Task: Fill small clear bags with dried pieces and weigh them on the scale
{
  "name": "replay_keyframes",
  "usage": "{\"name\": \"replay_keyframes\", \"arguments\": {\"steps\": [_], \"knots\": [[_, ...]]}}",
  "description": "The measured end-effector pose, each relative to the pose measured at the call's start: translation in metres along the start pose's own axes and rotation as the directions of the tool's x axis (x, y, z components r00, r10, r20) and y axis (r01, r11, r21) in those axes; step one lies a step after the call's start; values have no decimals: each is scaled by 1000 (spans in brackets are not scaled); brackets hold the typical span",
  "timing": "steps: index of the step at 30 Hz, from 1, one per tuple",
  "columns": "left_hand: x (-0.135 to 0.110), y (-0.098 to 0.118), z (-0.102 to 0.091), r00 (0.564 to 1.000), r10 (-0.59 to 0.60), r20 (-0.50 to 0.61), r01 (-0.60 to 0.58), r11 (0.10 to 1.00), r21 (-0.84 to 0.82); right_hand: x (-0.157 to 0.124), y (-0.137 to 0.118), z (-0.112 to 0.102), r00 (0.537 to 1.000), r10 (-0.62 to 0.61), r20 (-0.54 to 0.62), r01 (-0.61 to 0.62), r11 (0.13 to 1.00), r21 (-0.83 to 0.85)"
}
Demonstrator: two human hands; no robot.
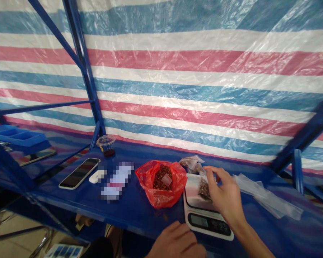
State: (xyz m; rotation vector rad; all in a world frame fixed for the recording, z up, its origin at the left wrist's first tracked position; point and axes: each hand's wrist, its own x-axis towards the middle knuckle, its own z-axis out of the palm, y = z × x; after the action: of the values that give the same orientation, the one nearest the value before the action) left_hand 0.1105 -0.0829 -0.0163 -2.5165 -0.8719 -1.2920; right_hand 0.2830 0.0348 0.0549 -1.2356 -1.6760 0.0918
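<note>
right hand [227, 193] is pinching the baggie [204, 189] on the scale [191, 195] between its fingers, left hand [176, 242] i can't tell, so i'd be letting go before reading the display [199, 220]

bag [161, 200] left of scale [187, 213], pouch [204, 190] on scale
sleeves [269, 199] right of scale; phone [80, 173] left of bag, cup [107, 144] behind phone

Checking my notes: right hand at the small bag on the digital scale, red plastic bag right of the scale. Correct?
Wrong side: the head view shows the red plastic bag left of the digital scale; the right hand is at the small bag.
</note>
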Motion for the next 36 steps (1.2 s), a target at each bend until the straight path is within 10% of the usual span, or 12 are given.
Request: {"name": "replay_keyframes", "arguments": {"steps": [5, 14, 22, 30, 36], "knots": [[-7, -11, 20, 994, 108, 8, -107, 992, -59, 4, -7, 9, 991, -133, 8, 133, 988, -77], [34, -25, -59, 894, -422, -154, 398, 903, -163, -9, 11, -10, 997, -64, 34, 70, 968, -239], [24, -34, -90, 821, -533, -203, 513, 846, -146, -5, 43, -15, 998, 14, 58, 11, 911, -413], [28, -29, -86, 857, -475, -199, 454, 880, -141, -11, 90, 4, 980, 194, 49, -163, 916, -367], [34, -21, -80, 894, -414, -173, 402, 910, -101, 1, 73, -1, 971, 241, -14, -239, 955, -174]]}}
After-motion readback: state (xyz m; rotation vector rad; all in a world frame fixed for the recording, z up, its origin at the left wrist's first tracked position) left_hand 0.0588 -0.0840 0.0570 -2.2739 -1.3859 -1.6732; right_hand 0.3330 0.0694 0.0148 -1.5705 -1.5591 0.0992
